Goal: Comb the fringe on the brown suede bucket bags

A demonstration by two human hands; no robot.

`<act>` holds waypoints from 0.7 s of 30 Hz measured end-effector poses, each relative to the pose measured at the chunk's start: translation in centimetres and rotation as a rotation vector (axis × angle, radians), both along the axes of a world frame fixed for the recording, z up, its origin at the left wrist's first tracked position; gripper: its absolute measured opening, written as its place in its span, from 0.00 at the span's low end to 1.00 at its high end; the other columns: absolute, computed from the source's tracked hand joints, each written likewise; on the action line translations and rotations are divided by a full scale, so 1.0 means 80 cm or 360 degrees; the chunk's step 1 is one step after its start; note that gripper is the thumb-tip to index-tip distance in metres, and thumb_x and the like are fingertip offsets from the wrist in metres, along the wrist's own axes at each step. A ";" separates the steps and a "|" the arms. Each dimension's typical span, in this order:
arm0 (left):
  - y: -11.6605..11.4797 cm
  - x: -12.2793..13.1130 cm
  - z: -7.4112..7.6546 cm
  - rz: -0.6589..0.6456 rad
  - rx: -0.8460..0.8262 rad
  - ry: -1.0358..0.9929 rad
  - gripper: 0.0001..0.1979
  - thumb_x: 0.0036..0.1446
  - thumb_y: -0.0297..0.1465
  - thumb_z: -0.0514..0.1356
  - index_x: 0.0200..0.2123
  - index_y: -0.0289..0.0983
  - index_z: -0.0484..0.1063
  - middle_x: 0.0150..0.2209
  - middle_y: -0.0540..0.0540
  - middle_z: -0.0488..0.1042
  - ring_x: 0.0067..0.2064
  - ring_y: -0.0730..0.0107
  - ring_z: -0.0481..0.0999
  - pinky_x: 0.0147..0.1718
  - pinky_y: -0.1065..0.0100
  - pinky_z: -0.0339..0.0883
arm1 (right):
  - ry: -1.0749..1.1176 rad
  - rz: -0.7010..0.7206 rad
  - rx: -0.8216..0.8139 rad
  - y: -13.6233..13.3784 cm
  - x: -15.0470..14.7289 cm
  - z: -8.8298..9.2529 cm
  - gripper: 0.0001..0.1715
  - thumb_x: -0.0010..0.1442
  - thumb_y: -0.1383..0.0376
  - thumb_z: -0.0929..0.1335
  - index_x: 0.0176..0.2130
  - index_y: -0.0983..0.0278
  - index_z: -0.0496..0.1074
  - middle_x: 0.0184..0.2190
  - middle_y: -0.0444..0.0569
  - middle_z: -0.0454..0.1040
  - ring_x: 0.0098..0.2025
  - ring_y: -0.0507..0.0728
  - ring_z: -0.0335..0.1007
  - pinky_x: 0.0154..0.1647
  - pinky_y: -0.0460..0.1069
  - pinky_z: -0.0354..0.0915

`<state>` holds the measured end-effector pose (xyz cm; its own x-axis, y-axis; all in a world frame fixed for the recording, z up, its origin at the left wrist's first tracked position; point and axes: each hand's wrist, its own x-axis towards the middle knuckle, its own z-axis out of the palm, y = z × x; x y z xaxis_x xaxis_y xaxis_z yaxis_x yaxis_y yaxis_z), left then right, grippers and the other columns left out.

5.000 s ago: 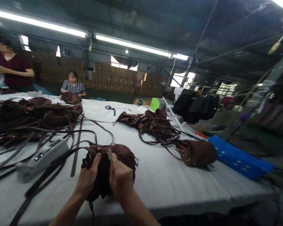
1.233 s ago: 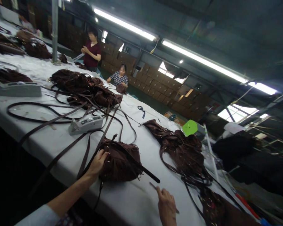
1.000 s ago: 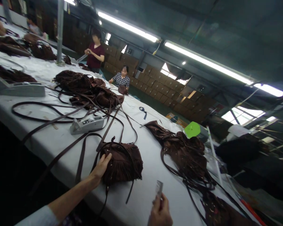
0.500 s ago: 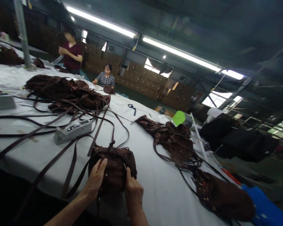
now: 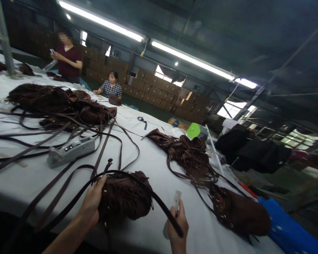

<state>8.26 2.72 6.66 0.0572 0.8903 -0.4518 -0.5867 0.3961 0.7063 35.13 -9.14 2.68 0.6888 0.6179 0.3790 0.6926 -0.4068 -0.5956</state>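
Note:
A dark brown fringed bag (image 5: 124,195) lies on the white-covered table directly before me. My left hand (image 5: 92,199) grips its left side near a knotted cord end. My right hand (image 5: 178,225), right of the bag and apart from it, is closed around a small pale flat tool (image 5: 177,199) with a notched upper edge. A dark strap (image 5: 145,185) arches over the bag, its end crossing in front of my right fingers. Whether those fingers also pinch the strap, I cannot tell.
A grey tape dispenser (image 5: 71,151) stands left of the bag, among long straps. Heaped brown bags (image 5: 55,102) lie behind it, with more bags (image 5: 185,155) on the right. Blue material (image 5: 288,225) is at far right. Two people (image 5: 69,60) are across the table.
My right hand has left the bag and moved right with the pale tool. The strap has been lifted into an arch over the bag. The left hand stays on the bag's left side.

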 end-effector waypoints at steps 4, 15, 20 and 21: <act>-0.012 0.032 0.020 -0.0004 0.0100 0.0011 0.09 0.56 0.30 0.59 0.40 0.34 0.70 0.30 0.44 0.77 0.29 0.66 0.78 0.31 0.66 0.73 | -0.0622 0.0653 0.0345 0.000 -0.105 0.037 0.28 0.65 0.65 0.58 0.63 0.67 0.53 0.28 0.49 0.74 0.28 0.54 0.70 0.29 0.47 0.64; -0.039 0.025 0.024 -0.0048 0.0227 0.0186 0.16 0.53 0.34 0.61 0.45 0.36 0.69 0.32 0.46 0.77 0.31 0.68 0.78 0.31 0.69 0.72 | -0.1299 0.0673 0.0012 0.009 -0.122 -0.024 0.41 0.55 0.79 0.59 0.64 0.60 0.50 0.24 0.45 0.64 0.25 0.55 0.62 0.22 0.47 0.60; -0.044 0.025 0.018 -0.0137 0.0164 0.0176 0.16 0.52 0.32 0.61 0.46 0.36 0.69 0.32 0.46 0.77 0.32 0.67 0.78 0.32 0.69 0.73 | -0.1122 0.0630 -0.0297 0.008 -0.053 -0.041 0.48 0.51 0.82 0.58 0.65 0.56 0.45 0.28 0.45 0.68 0.31 0.55 0.66 0.25 0.43 0.63; -0.045 0.024 0.017 -0.0134 0.0160 0.0180 0.16 0.52 0.32 0.61 0.45 0.36 0.70 0.31 0.47 0.77 0.32 0.67 0.78 0.32 0.69 0.73 | -0.1071 0.0612 -0.0359 0.006 -0.039 -0.042 0.47 0.51 0.82 0.58 0.65 0.55 0.47 0.29 0.45 0.69 0.32 0.55 0.67 0.27 0.43 0.64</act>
